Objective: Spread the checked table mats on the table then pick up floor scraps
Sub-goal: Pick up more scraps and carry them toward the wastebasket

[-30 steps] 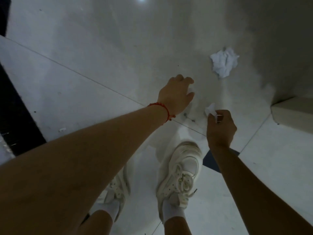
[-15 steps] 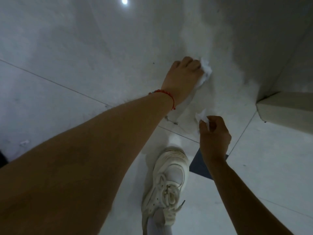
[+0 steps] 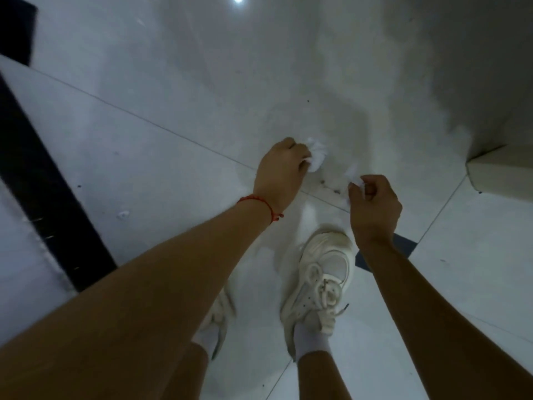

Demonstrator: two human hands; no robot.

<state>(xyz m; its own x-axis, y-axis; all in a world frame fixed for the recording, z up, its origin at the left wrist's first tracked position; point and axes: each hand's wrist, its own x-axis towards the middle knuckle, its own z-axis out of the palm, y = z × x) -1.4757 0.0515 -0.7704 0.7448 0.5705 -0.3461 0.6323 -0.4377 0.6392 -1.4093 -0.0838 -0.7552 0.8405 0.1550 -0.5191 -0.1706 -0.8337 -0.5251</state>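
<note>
The floor (image 3: 144, 157) was pale glossy tile with thin grout lines, a ceiling light reflected at the top, and a dark strip (image 3: 49, 197) ran down its left side. Just right of that strip I saw a small white fleck (image 3: 123, 215) lying on the tile, possibly another scrap. Further right, the left hand (image 3: 278, 176), red cord bracelet (image 3: 259, 204) at the wrist, had its fingers curled tight around a crumpled white tissue (image 3: 316, 155), held above the floor. The right hand (image 3: 375, 204) pinched a smaller paper scrap (image 3: 354, 173) between thumb and forefinger, over a white sneaker (image 3: 323, 272). A beige block (image 3: 501, 168) stood at the far right. I judged the floor-scrap step was in hand; the mats were out of view. Next, I would reach left for that fleck, which calls for one freed finger.
</note>
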